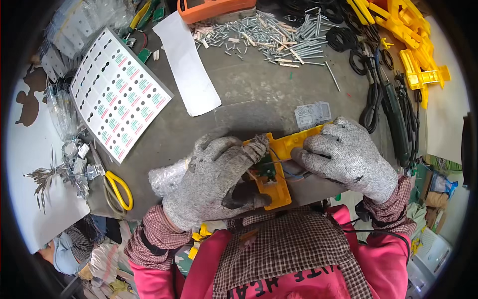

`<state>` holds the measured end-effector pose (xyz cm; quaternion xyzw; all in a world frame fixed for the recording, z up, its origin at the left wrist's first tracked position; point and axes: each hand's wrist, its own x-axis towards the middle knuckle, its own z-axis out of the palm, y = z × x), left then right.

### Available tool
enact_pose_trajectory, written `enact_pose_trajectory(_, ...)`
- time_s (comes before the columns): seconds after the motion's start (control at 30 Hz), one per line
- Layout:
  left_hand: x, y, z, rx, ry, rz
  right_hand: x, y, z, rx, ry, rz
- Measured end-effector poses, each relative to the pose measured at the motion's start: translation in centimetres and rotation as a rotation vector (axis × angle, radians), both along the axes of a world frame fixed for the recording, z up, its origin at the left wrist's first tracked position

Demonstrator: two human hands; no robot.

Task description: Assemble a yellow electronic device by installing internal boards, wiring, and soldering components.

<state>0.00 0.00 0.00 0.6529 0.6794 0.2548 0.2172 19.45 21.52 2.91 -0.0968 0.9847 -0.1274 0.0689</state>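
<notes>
A yellow plastic housing [278, 193] lies before me at the table's near edge, with a green circuit board [266, 170] inside it. My left hand [196, 187], in a grey knitted glove with dark patches, is closed round the housing's left side. At the housing's upper right arm, my gloved right hand [351, 159] grips with bent fingers. Thin blue and pale wires [290, 172] run from the board toward the right fingertips; whether those fingers pinch them I cannot tell. A clear bubble-wrap piece [167, 178] lies beside my left hand. Beyond the housing sits a clear plastic part [312, 115].
Loose screws [264, 35] are heaped at the far side by an orange housing [214, 9]. A label sheet [119, 94], white paper strip [186, 65] and yellow-handled scissors [118, 189] lie left. Black cables [371, 99], a dark green tool [396, 124] and yellow housings [418, 60] occupy the right.
</notes>
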Motion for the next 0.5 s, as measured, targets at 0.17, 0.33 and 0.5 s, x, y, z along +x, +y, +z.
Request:
enact_pose_trajectory(0.17,0.4,-0.2,-0.4,0.050,0.069,0.039,0.1,-0.3,-0.8,-0.004,0.075,-0.034)
enact_pose_trajectory(0.33,0.2,0.3,-0.1,0.042,0.045,-0.007,0.6,-0.3,-1.1,-0.041,0.073,-0.092)
enact_pose_trajectory(0.5,0.0,0.8,0.4,0.066,0.103,-0.109,0.8,-0.2,-0.9,-0.048,0.086,-0.098)
